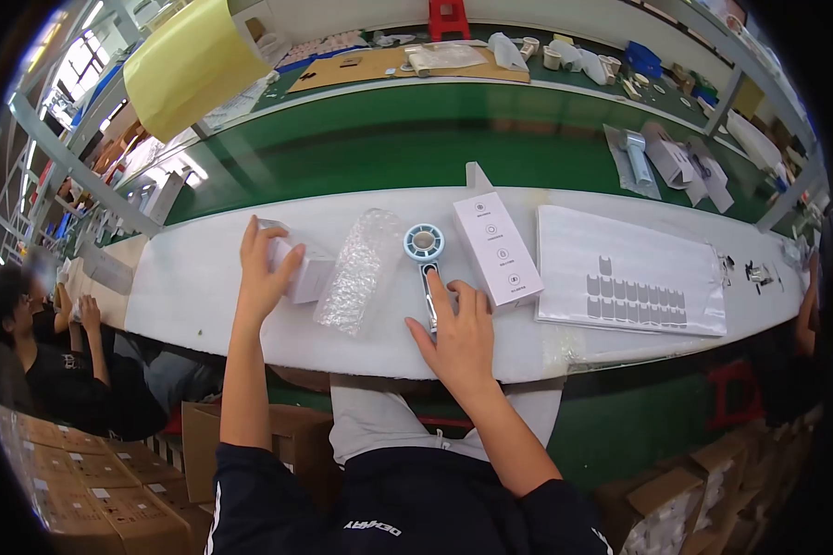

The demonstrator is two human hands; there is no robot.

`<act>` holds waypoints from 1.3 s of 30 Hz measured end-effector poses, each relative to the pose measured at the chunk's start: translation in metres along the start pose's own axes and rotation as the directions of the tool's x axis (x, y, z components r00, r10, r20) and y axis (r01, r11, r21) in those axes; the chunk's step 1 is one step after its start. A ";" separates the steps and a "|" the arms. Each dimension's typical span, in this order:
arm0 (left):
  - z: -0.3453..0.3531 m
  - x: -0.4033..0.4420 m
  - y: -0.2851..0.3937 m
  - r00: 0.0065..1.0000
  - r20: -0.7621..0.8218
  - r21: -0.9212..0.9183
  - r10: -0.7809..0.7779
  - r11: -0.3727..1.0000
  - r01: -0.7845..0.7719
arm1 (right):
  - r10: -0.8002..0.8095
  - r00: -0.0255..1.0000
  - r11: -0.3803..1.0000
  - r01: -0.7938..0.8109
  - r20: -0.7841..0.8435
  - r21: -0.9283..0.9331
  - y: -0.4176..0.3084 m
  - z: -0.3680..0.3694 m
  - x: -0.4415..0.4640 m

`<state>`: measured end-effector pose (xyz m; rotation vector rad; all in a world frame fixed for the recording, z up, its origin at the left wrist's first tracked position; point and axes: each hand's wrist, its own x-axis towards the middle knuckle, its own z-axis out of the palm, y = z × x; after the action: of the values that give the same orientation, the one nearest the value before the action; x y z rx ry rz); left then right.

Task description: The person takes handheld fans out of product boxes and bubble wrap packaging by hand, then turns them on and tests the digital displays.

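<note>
My left hand (270,268) grips a small white box (313,276), thumb on its near side and fingers over its left end. To its right lies a clear bubble-wrap sleeve (356,277). A handheld fan (424,242) with a light blue round head rests flat on the white work surface, its dark, shiny handle toward me. My right hand (463,338) lies over that handle, index fingertip touching it, thumb and other fingers spread. Beside it stands a tall white carton (498,248) with printed icons; its far-end flap sticks up.
A sheet of grey stickers (634,277) lies at right, with small dark parts (759,275) beyond it. Another fan (636,159) in plastic and opened packaging (671,157) sit at the back right. A person (46,351) works at left. Cardboard boxes (111,490) are stacked below.
</note>
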<state>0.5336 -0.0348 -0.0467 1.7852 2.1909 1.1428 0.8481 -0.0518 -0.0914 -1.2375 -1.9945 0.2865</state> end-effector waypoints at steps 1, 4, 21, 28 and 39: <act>-0.005 -0.005 -0.006 0.999 -0.026 -0.022 -0.045 0.999 0.045 | -0.033 0.999 0.999 0.034 -0.035 0.019 0.000 0.000 -0.001; 0.002 -0.018 -0.030 0.966 -0.234 -0.291 -0.107 0.956 0.035 | -0.109 0.985 0.988 0.121 -0.135 0.091 0.002 -0.003 -0.004; -0.033 -0.068 0.069 0.887 -0.455 -0.794 0.074 0.416 -0.443 | -0.177 0.853 0.047 -0.490 0.490 0.870 -0.080 0.000 0.013; -0.011 -0.088 0.084 0.905 -0.299 -0.814 0.303 0.415 -0.408 | -0.198 0.974 0.586 0.032 0.105 0.810 -0.069 -0.021 0.010; -0.050 -0.078 0.109 0.926 0.117 -0.714 0.358 0.679 -0.172 | -0.371 0.900 0.854 0.428 -0.229 0.296 -0.020 -0.059 0.015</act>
<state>0.6203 -0.1232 0.0251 1.7693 1.1192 1.4413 0.8722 -0.0610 -0.0332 -0.5866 -1.9051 0.2934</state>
